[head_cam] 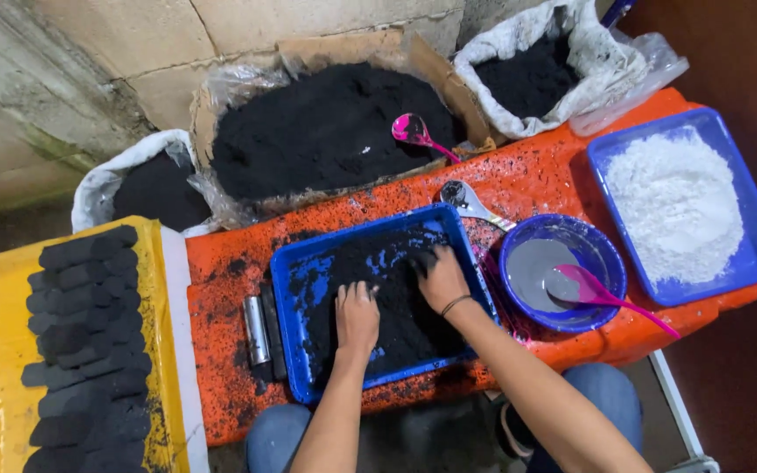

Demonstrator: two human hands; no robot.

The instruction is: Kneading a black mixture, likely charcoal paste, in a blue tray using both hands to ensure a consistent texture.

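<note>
A: Black powder [396,307]?
B: In blue tray [291,298], front-middle of the orange table [221,350]. Left hand [357,315] spread, pressed flat in it; right hand [442,278] curled, pinching a clump at the tray's far right.
A: Step?
B: Looks like kneading. Next likely needs gathering loose powder inward.

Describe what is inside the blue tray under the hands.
The tray holds black powder, with blue floor showing in patches. The left hand and right hand press into it; the right fingers are blackened. The floor beneath the powder is hidden.
</note>
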